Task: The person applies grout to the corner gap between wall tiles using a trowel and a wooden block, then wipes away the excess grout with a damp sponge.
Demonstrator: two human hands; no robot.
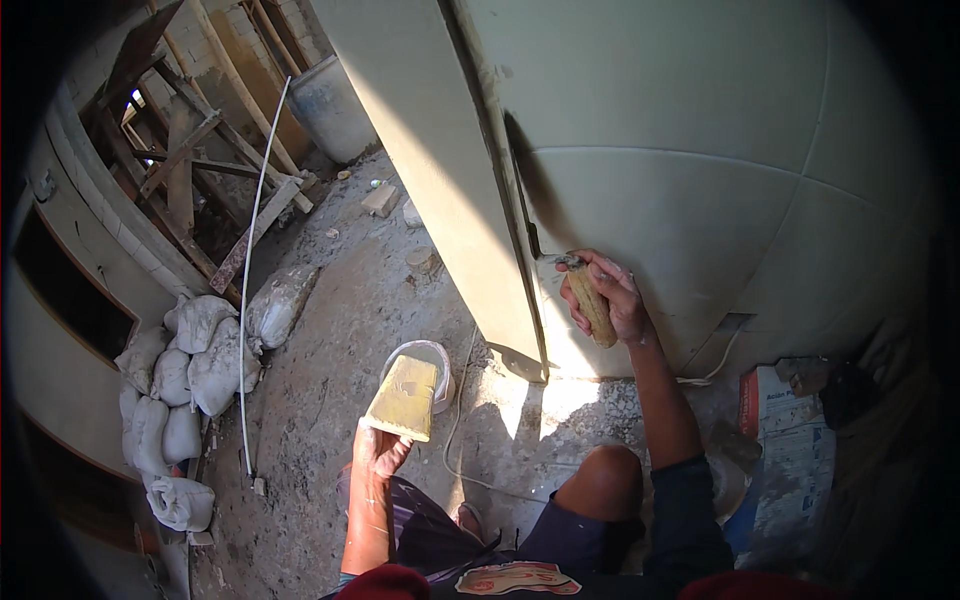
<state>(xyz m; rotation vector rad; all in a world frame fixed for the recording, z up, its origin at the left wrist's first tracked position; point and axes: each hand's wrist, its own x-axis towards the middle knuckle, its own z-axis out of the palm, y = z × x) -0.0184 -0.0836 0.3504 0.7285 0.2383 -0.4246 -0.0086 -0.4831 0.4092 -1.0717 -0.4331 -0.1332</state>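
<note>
My left hand [383,450] holds a flat, yellowish rectangular board [400,395] above a pale bucket [444,381] on the floor. My right hand [610,300] grips the worn tan handle [590,305] of a metal tool, likely a trowel, whose long dark blade [525,205] is edge-on at the pale wall [680,110], beside a sunlit vertical edge [420,170]. Whether the blade touches the wall I cannot tell.
White sacks [210,360] are piled at left, below leaning timber [180,170]. A long white pipe [245,380], a grey container [335,110] and rubble [380,200] lie beyond. A cable [455,430] crosses the rough floor; printed bags [790,460] lie at right.
</note>
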